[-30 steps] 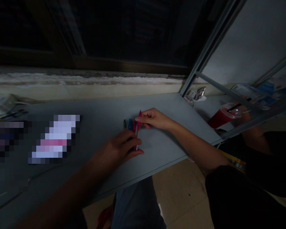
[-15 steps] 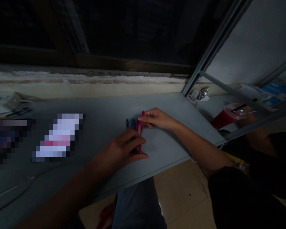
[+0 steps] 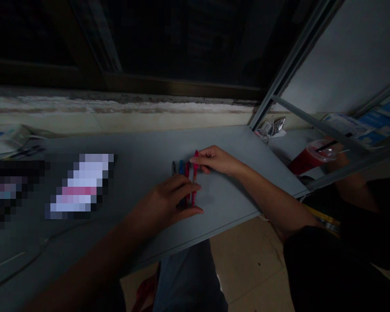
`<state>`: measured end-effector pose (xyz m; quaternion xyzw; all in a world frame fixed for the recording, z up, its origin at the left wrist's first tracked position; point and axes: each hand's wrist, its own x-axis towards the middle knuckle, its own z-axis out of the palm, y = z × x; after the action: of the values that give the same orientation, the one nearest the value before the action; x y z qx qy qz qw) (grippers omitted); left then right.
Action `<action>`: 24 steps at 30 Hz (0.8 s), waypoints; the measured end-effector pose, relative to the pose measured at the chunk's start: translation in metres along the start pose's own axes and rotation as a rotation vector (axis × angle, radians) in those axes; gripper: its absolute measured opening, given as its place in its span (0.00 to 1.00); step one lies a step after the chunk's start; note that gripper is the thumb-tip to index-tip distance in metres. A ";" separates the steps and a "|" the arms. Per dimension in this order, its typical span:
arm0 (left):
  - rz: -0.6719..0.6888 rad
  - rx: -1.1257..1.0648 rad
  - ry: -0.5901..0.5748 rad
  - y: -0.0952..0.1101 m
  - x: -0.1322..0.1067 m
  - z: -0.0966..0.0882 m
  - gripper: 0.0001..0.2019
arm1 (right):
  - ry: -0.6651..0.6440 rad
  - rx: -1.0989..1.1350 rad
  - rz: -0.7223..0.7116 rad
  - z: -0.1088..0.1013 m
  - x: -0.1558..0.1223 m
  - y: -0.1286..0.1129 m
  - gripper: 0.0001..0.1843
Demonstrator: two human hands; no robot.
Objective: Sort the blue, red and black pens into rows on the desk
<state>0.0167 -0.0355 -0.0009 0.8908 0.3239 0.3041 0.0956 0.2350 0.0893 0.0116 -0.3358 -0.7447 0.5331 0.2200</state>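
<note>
In the head view, my right hand pinches a pinkish-red pen near its upper end between thumb and fingers. My left hand lies low over the desk, its thumb and fingers spread apart around the lower part of the pens. Side by side, left of the held pen, are a dark pen, a blue pen and a dark red pen. Their lower parts are mostly hidden by my left hand. Whether my left fingertips touch the held pen is hard to see.
A lit phone, blurred out, lies on the grey desk to the left, beside a dark blurred device. Past a metal frame at right, another person's hand is by a cup of red drink.
The held pen and my right hand have shifted very slightly to the right. My left fingers have moved a little, and the view has tilted slightly.
</note>
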 end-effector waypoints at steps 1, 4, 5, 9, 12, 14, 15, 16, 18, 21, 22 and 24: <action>-0.043 0.031 -0.004 0.001 0.001 0.000 0.20 | 0.014 -0.027 0.015 -0.003 0.000 0.000 0.29; -0.188 0.186 -0.004 0.000 0.004 0.004 0.18 | 0.010 -0.212 0.083 -0.012 -0.002 -0.002 0.28; -0.224 0.233 -0.018 0.000 0.005 0.005 0.15 | 0.002 -0.306 0.111 -0.014 -0.002 -0.003 0.27; -0.274 0.332 -0.093 -0.001 0.007 0.012 0.12 | 0.017 -0.632 0.204 -0.015 -0.004 -0.005 0.25; -0.326 0.373 -0.084 0.001 0.008 0.014 0.11 | 0.060 -0.757 0.192 -0.014 -0.003 -0.003 0.25; -0.361 0.386 -0.061 0.001 0.008 0.014 0.11 | 0.101 -0.783 0.164 -0.014 -0.003 0.000 0.24; -0.380 0.387 -0.053 0.001 0.008 0.014 0.11 | 0.119 -0.779 0.149 -0.014 -0.002 0.001 0.23; -0.403 0.380 -0.046 0.001 0.008 0.014 0.11 | 0.136 -0.766 0.132 -0.014 -0.002 0.001 0.23; -0.459 0.350 -0.037 -0.001 0.007 0.013 0.11 | 0.153 -0.726 0.084 -0.013 -0.002 0.001 0.24; -0.506 0.276 0.003 -0.002 0.006 0.009 0.12 | 0.200 -0.621 0.000 -0.011 -0.003 -0.004 0.29; -0.497 0.247 0.035 -0.002 0.006 0.007 0.12 | 0.210 -0.564 -0.030 -0.010 -0.004 -0.007 0.31; -0.445 0.168 0.087 -0.002 0.006 0.005 0.12 | 0.161 -0.410 -0.085 -0.007 -0.006 -0.010 0.34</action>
<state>0.0223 -0.0304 -0.0029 0.7882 0.5403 0.2856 0.0718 0.2408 0.0873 0.0239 -0.3835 -0.8310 0.3321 0.2280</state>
